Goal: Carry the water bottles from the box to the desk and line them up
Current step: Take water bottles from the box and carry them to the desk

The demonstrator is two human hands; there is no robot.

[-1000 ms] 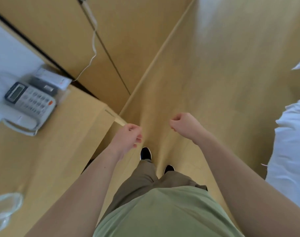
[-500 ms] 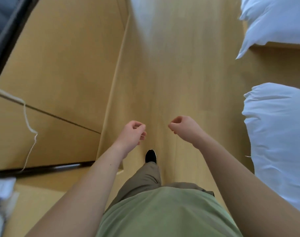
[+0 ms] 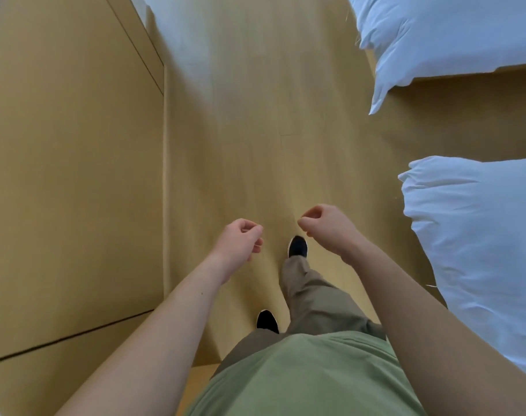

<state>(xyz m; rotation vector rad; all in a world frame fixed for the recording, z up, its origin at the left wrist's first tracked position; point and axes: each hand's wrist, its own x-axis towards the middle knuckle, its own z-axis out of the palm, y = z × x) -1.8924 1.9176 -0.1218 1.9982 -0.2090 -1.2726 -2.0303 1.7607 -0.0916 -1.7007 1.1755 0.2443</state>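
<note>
No water bottle, box or desk shows in the head view. My left hand (image 3: 240, 238) and my right hand (image 3: 325, 225) hang side by side in front of my waist, a little apart, above the wooden floor. Both are loosely curled, and neither holds anything. Below them my two black shoes are in mid-step, the right one (image 3: 297, 247) ahead of the left one (image 3: 267, 321).
A tall wooden cabinet front (image 3: 69, 175) lines the left side. Two beds with white duvets stand at the right, one near (image 3: 478, 253) and one farther back (image 3: 448, 37). A strip of wooden floor (image 3: 255, 130) runs ahead between cabinet and beds.
The view has swung right, away from the desk with the phone and bottles. The beds have come into view, and my feet have stepped forward. Both hands stay loosely curled.
</note>
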